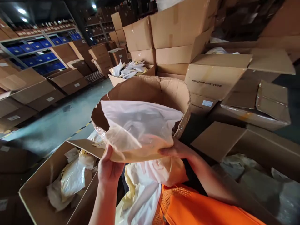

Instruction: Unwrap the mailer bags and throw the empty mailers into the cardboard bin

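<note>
In the head view, left hand [109, 167] and right hand [172, 150], two in all, grasp one white bag [142, 125] in front of one torn-rimmed carton [145, 89]; one open box [43, 172] at left holds several bags [73, 176], the exact count hard to tell.

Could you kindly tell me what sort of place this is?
It looks like a warehouse: blue bins line metal shelves, open cardboard boxes crowd the floor, and several hold packets.
</note>
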Action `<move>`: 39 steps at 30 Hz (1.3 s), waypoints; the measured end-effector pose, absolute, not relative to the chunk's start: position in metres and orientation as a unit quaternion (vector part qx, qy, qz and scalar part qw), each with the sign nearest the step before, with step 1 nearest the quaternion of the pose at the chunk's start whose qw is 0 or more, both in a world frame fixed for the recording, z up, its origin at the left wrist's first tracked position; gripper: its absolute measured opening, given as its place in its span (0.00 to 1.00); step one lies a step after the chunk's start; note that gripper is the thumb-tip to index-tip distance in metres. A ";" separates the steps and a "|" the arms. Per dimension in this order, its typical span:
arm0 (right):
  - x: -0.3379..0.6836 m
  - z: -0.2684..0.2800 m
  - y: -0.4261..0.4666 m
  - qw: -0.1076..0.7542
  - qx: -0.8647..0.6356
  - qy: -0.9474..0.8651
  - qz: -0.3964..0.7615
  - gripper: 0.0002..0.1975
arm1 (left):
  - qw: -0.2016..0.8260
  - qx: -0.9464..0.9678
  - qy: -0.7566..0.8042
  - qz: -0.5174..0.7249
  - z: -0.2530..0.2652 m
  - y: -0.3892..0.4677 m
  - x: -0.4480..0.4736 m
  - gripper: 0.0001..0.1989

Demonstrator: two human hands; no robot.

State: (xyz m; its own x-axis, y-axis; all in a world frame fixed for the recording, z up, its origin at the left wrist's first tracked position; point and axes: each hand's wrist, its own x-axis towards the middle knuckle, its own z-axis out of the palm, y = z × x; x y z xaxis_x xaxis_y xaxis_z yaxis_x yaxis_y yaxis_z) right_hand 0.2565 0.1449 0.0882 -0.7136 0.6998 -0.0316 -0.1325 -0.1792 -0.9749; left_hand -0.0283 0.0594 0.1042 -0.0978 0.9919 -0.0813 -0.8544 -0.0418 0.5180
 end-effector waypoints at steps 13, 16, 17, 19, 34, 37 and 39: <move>0.219 0.076 0.109 0.334 -0.305 -0.391 0.801 0.24 | 0.605 0.267 0.253 0.706 0.045 0.009 -0.097 0.23; 0.214 0.077 0.108 0.338 -0.341 -0.374 0.793 0.21 | 0.491 0.232 0.399 0.739 0.037 -0.002 -0.104 0.23; 0.213 0.077 0.108 0.337 -0.341 -0.367 0.797 0.21 | 0.446 0.220 0.453 0.740 0.036 -0.004 -0.104 0.24; 0.211 0.079 0.108 0.339 -0.335 -0.356 0.804 0.22 | 0.394 0.206 0.536 0.717 0.037 -0.007 -0.102 0.25; 0.204 0.074 0.112 0.358 -0.357 -0.411 0.758 0.25 | 0.471 0.211 0.629 0.582 0.032 -0.024 -0.111 0.26; 0.203 0.077 0.112 0.351 -0.357 -0.402 0.767 0.26 | 0.481 0.211 0.623 0.579 0.041 -0.018 -0.100 0.25; 0.202 0.077 0.112 0.353 -0.355 -0.395 0.770 0.25 | 0.488 0.214 0.622 0.573 0.045 -0.012 -0.091 0.24</move>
State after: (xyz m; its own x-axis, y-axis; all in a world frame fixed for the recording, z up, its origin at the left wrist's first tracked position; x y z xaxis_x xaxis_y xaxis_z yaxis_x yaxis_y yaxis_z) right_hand 0.2018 0.1120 0.0771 -0.4991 0.8242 -0.2675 -0.2637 -0.4385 -0.8592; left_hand -0.0915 -0.0122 0.0454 -0.4324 0.8259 -0.3618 -0.2932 0.2507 0.9226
